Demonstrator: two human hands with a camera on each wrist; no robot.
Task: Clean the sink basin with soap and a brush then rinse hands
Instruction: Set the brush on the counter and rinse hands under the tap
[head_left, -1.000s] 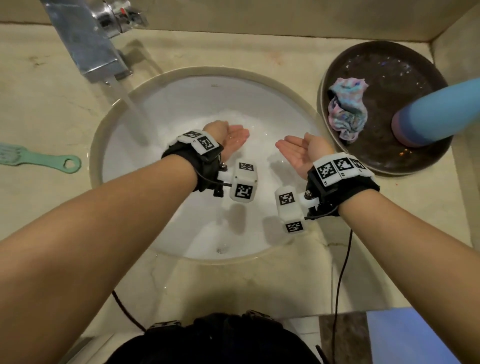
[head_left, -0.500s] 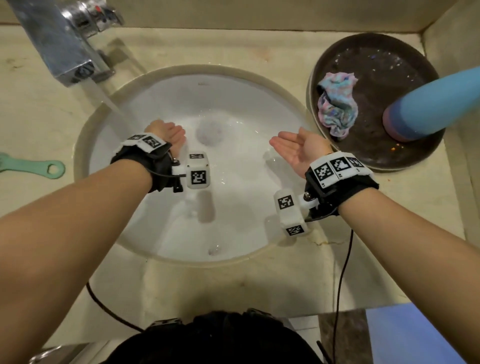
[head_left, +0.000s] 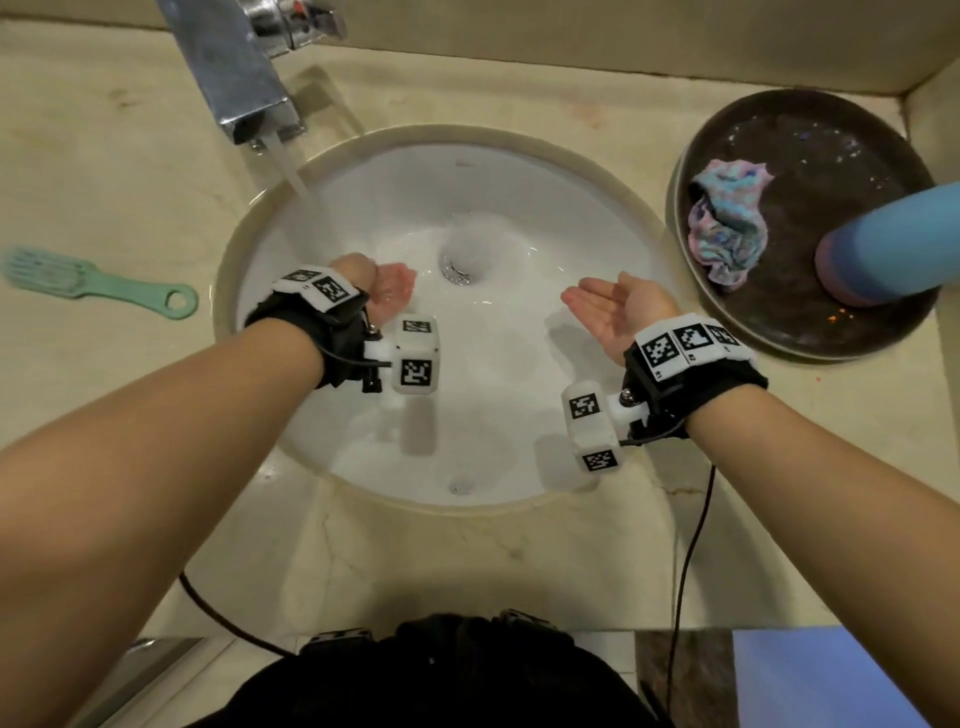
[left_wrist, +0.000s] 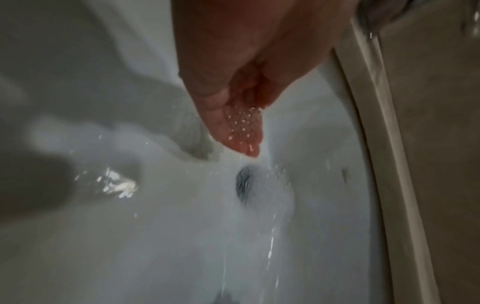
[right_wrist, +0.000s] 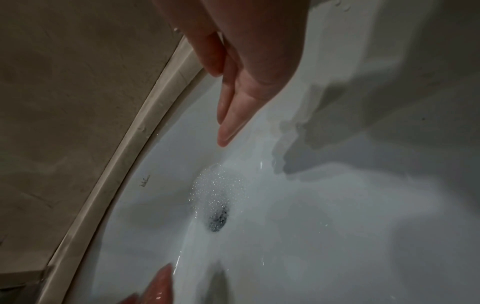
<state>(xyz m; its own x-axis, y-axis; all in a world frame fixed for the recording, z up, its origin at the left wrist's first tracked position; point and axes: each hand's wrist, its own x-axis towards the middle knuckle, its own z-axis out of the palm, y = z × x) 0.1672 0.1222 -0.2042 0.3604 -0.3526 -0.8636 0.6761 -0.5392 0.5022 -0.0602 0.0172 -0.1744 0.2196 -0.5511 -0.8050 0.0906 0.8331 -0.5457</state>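
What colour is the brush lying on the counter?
Mint green brush, clearest in the head view.

A: We log the sink basin (head_left: 519, 208) as white, beige rim, on a cream marbled counter (head_left: 104, 156). Tap (head_left: 234, 73)?

B: Silver, and we see a red dot on its handle. The brush (head_left: 93, 283) is mint green.

A: We mark the tray (head_left: 883, 312) dark brown with scattered speckles. Cloth (head_left: 727, 223) on it?

B: We put pink, purple and blue swirls. Bottle (head_left: 893, 244) is light blue, base mauve.

A: Wrist bands (head_left: 691, 343)?

B: Black straps, white blocks with black-and-white square codes. We note black cables too. Foam at the drain (right_wrist: 215, 197) is white, the hole dark.
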